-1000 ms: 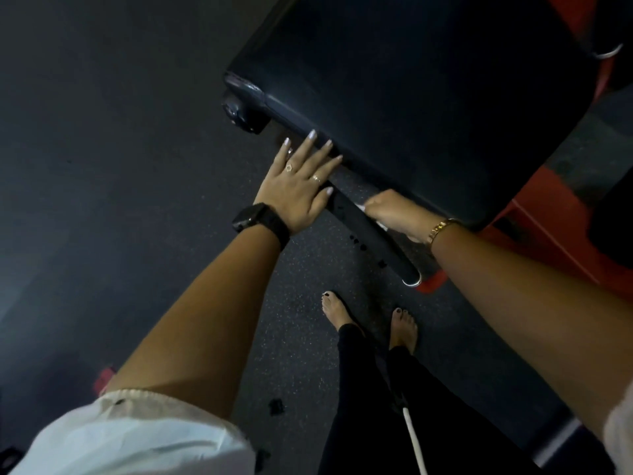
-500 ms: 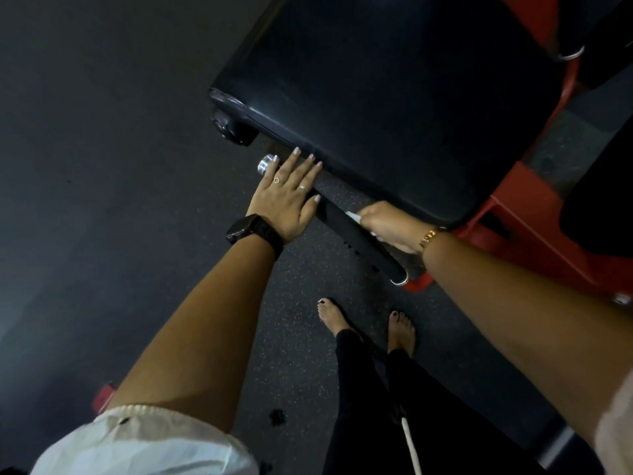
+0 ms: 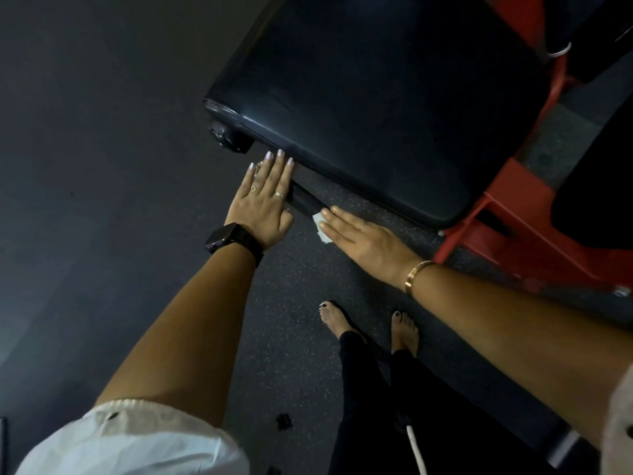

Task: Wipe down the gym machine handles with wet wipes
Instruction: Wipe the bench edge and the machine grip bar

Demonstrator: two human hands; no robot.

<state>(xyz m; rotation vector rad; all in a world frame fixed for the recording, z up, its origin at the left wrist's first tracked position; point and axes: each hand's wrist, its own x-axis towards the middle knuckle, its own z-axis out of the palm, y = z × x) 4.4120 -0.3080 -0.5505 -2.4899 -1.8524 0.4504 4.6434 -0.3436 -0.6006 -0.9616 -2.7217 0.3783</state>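
Note:
A black bar handle (image 3: 303,202) runs diagonally just below the black padded seat (image 3: 376,108) of the gym machine. My left hand (image 3: 263,200) lies flat on the bar's upper end, fingers straight and reaching toward the seat's edge. My right hand (image 3: 359,245) lies flat over the lower part of the bar with straight fingers, pressing a white wet wipe (image 3: 320,228) onto it. Only a corner of the wipe shows past the fingertips. Most of the bar is hidden under both hands.
The machine's red frame (image 3: 507,221) stands at the right beside the seat. A black knob (image 3: 227,138) sticks out under the seat's near-left corner. My bare feet (image 3: 370,323) stand on dark speckled rubber floor (image 3: 102,166) just below the hands.
My right hand has flattened out on the wipe and slid up the bar toward my left hand. The left hand stays on the bar's upper end, now covering its metal tip.

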